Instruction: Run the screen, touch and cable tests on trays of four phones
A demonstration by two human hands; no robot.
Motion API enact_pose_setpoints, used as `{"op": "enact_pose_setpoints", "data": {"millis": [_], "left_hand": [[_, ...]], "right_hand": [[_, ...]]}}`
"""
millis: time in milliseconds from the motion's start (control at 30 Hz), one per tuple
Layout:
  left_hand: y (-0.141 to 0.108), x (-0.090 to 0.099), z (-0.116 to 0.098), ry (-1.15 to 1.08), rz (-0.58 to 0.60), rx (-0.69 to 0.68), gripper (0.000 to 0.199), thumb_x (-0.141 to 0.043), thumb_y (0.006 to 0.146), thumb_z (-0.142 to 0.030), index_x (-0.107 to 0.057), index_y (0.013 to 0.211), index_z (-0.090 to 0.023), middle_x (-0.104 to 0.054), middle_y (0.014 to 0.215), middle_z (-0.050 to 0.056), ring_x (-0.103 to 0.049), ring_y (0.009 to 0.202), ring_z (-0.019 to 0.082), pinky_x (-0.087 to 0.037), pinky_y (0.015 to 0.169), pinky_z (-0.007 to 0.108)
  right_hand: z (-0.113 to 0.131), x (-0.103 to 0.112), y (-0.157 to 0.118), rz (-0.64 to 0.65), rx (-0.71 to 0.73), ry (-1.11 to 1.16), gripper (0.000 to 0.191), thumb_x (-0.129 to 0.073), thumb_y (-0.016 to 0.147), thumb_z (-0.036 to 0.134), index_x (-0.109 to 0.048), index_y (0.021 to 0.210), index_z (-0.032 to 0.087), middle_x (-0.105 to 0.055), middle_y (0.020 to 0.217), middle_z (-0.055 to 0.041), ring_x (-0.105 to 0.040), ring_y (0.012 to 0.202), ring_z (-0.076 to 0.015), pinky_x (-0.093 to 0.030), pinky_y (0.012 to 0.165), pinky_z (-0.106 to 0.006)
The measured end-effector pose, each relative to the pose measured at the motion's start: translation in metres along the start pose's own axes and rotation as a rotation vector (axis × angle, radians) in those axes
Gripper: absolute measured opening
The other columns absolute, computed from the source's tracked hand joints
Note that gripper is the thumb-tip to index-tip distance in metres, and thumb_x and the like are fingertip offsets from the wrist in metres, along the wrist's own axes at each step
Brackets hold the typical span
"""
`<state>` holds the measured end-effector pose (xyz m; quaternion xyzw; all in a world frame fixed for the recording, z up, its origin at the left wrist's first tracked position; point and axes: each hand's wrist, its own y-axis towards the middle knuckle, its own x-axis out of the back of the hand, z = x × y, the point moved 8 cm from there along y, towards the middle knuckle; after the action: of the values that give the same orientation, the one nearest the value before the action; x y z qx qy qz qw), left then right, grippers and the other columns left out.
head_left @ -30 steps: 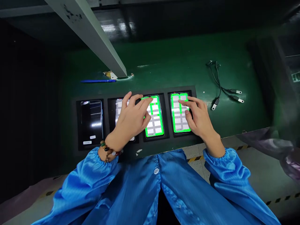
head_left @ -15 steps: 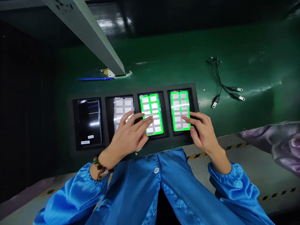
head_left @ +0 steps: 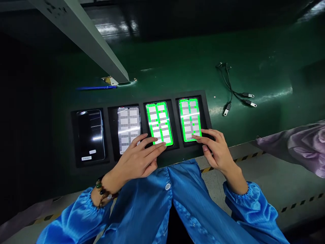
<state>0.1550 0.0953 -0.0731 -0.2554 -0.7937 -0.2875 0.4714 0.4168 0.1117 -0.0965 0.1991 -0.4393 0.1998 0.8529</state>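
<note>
Several smartphones lie in a row on black pads. My left hand [head_left: 142,157], fingers outstretched, has its index fingertip at the lower edge of the third phone [head_left: 159,118], whose screen shows a white and grey grid with green strips. My right hand [head_left: 215,149] is open too, one fingertip at the lower part of the rightmost phone [head_left: 190,117], which has a similar green-marked grid. Partly behind my left fingers is the second phone [head_left: 128,125], its grid grey and white without green. At the far left sits a dark-screened phone [head_left: 90,132] bearing two small white labels.
Short black USB cables [head_left: 235,89] lie on the green table [head_left: 177,67] at the right. A blue pen [head_left: 96,88] is near the foot of a grey metal post [head_left: 101,51]. Purple fabric [head_left: 299,145] borders the table's right front.
Both hands have slid down their screens toward the near edge. More green marks the lower middle of the right phone's grid. The whole view has shifted slightly.
</note>
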Motion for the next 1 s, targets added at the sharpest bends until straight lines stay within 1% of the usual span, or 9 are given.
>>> {"op": "enact_pose_setpoints", "data": {"millis": [100, 267, 333, 533, 633, 700, 767, 867, 1000], "left_hand": [[0.001, 0.000, 0.004, 0.009, -0.009, 0.055, 0.058, -0.057, 0.093, -0.013, -0.068, 0.148, -0.026, -0.082, 0.136, 0.002, -0.073, 0.126, 0.031, -0.044, 0.122, 0.054], [-0.002, -0.004, 0.006, 0.025, -0.014, 0.079, 0.063, -0.059, 0.092, -0.014, -0.066, 0.153, -0.027, -0.080, 0.140, 0.004, -0.072, 0.128, 0.031, -0.042, 0.127, 0.056], [-0.004, -0.004, 0.004, 0.015, -0.028, 0.064, 0.062, -0.059, 0.091, -0.013, -0.068, 0.152, -0.026, -0.081, 0.137, 0.004, -0.072, 0.127, 0.030, -0.042, 0.128, 0.054], [-0.005, -0.001, 0.000, 0.000, -0.064, 0.028, 0.055, -0.060, 0.090, -0.012, -0.073, 0.142, -0.026, -0.085, 0.124, 0.000, -0.074, 0.122, 0.029, -0.044, 0.121, 0.050], [-0.009, 0.004, 0.006, 0.063, -0.106, 0.112, 0.049, -0.061, 0.091, -0.010, -0.073, 0.136, -0.025, -0.086, 0.121, -0.001, -0.075, 0.120, 0.029, -0.042, 0.119, 0.051], [-0.014, 0.010, 0.012, 0.116, -0.150, 0.198, 0.048, -0.062, 0.091, -0.008, -0.072, 0.133, -0.027, -0.087, 0.115, -0.003, -0.075, 0.119, 0.030, -0.041, 0.117, 0.053], [-0.018, 0.014, 0.015, 0.138, -0.163, 0.240, 0.048, -0.063, 0.091, -0.006, -0.072, 0.132, -0.029, -0.087, 0.110, -0.004, -0.076, 0.118, 0.030, -0.041, 0.116, 0.053], [-0.013, 0.013, 0.012, 0.121, -0.134, 0.214, 0.047, -0.062, 0.093, -0.006, -0.071, 0.133, -0.028, -0.087, 0.112, -0.004, -0.075, 0.119, 0.029, -0.041, 0.117, 0.052], [0.009, 0.000, 0.005, 0.075, -0.069, 0.164, 0.046, -0.060, 0.095, -0.009, -0.068, 0.139, -0.024, -0.084, 0.128, 0.000, -0.072, 0.125, 0.031, -0.039, 0.122, 0.053]], "right_hand": [[-0.006, -0.002, 0.016, 0.014, -0.050, -0.043, 0.047, -0.050, 0.107, 0.019, -0.058, 0.152, 0.031, -0.076, 0.147, -0.0081, -0.062, 0.146, -0.0364, -0.051, 0.109, -0.061], [-0.010, -0.003, 0.038, 0.021, -0.089, -0.066, 0.049, -0.046, 0.112, 0.026, -0.052, 0.160, 0.031, -0.074, 0.148, -0.0084, -0.055, 0.152, -0.0376, -0.047, 0.114, -0.063], [-0.007, -0.003, 0.034, 0.031, -0.069, -0.053, 0.051, -0.048, 0.111, 0.025, -0.052, 0.161, 0.033, -0.074, 0.148, -0.0082, -0.057, 0.151, -0.0374, -0.048, 0.114, -0.063], [0.009, 0.002, 0.002, -0.002, -0.035, -0.003, 0.053, -0.051, 0.104, 0.013, -0.059, 0.152, 0.034, -0.080, 0.135, -0.0064, -0.065, 0.142, -0.0356, -0.053, 0.108, -0.060], [0.018, -0.004, 0.004, -0.016, -0.048, -0.001, 0.050, -0.052, 0.103, 0.013, -0.060, 0.148, 0.032, -0.079, 0.137, -0.0071, -0.064, 0.142, -0.0363, -0.053, 0.108, -0.061], [0.025, -0.013, 0.012, 0.007, -0.045, 0.011, 0.051, -0.052, 0.103, 0.014, -0.059, 0.150, 0.031, -0.078, 0.141, -0.0072, -0.062, 0.146, -0.0364, -0.051, 0.112, -0.062], [0.029, -0.019, 0.019, 0.030, -0.031, 0.024, 0.053, -0.052, 0.103, 0.014, -0.057, 0.153, 0.031, -0.077, 0.144, -0.0070, -0.060, 0.149, -0.0358, -0.050, 0.115, -0.063], [0.022, -0.013, 0.019, -0.008, -0.056, -0.002, 0.055, -0.051, 0.104, 0.014, -0.057, 0.156, 0.032, -0.076, 0.143, -0.0077, -0.060, 0.147, -0.0360, -0.049, 0.114, -0.063], [-0.001, 0.006, -0.001, -0.072, -0.155, -0.051, 0.049, -0.051, 0.106, 0.014, -0.060, 0.151, 0.032, -0.078, 0.138, -0.0076, -0.060, 0.147, -0.0368, -0.049, 0.112, -0.062]]}}
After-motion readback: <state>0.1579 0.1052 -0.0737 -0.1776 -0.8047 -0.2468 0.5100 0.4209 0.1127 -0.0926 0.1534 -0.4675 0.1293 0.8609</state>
